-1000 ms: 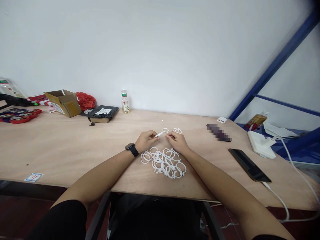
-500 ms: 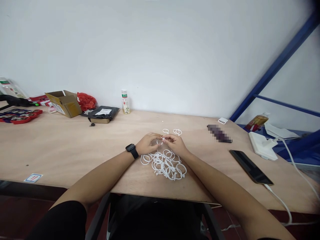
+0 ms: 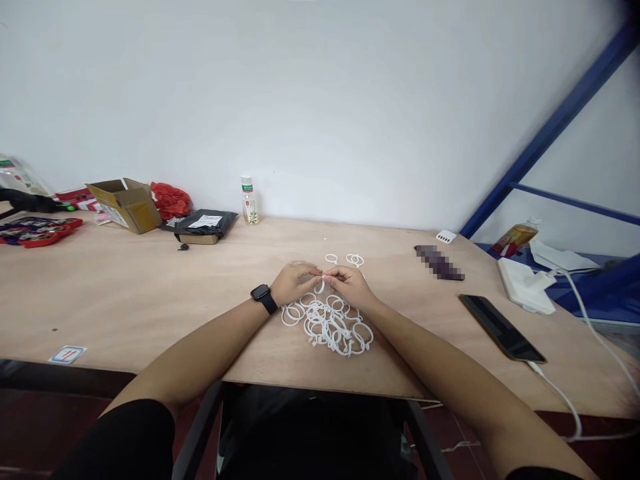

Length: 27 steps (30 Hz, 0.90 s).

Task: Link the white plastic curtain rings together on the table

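Observation:
My left hand (image 3: 294, 283), with a black watch on its wrist, and my right hand (image 3: 351, 285) meet fingertip to fingertip above a wooden table (image 3: 125, 293). Both pinch one small white plastic ring (image 3: 321, 279) between them. Just in front of my hands lies a pile of white plastic rings (image 3: 330, 323). Three more white rings (image 3: 346, 259) lie apart on the table just beyond my hands.
A black phone (image 3: 501, 327) on a white cable lies to the right, with a white charger block (image 3: 524, 285) behind it. A small bottle (image 3: 249, 201), a black parcel (image 3: 204, 225), a cardboard box (image 3: 124, 204) and a red bag (image 3: 170, 199) stand along the wall.
A second ago my hands held a straight white piece between them, a little apart. They have since come together, and the piece now shows as a curved ring pinched at my fingertips.

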Each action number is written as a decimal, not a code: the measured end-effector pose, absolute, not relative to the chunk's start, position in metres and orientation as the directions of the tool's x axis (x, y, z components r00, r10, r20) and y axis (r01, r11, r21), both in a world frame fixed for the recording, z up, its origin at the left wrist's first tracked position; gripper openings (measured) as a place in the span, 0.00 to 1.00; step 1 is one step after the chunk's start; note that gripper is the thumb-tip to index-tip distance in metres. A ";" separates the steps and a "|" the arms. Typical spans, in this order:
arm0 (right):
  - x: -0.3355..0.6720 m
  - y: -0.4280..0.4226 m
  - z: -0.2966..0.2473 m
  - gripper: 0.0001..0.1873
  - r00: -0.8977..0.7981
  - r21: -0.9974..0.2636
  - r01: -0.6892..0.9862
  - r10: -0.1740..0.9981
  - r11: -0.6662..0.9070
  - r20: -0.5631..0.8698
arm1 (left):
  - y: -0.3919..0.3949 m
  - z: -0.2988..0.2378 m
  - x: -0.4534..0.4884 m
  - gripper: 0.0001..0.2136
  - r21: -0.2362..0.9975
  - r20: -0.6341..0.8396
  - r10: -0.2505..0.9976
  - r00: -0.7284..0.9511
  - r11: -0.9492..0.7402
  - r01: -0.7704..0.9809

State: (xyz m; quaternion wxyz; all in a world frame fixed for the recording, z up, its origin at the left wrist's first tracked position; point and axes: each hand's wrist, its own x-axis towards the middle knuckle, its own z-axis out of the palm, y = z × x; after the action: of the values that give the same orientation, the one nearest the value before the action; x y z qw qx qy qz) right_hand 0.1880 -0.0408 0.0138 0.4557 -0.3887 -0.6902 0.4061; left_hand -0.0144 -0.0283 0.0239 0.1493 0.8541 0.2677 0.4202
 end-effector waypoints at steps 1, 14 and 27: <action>0.188 -0.040 0.013 0.17 -0.286 -0.914 0.169 0.905 0.370 0.314 | -0.028 0.024 -0.015 0.10 0.460 0.632 0.568 0.528 -0.823 0.334; 0.187 -0.045 0.018 0.12 -0.351 -0.807 0.293 0.843 0.513 0.408 | -0.031 0.026 -0.012 0.09 0.357 0.594 0.548 0.589 -0.835 0.418; 0.252 -0.004 0.019 0.08 -0.128 -0.409 0.752 0.723 0.517 0.679 | 0.000 0.026 -0.048 0.12 0.322 0.335 0.890 0.310 -0.417 0.850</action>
State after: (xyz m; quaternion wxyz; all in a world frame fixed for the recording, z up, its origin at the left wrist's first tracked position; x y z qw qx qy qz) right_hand 0.2521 -0.0036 0.0193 0.4414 -0.4911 -0.7508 -0.0162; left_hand -0.0479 0.0002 0.0258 0.0424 0.8081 0.5384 0.2353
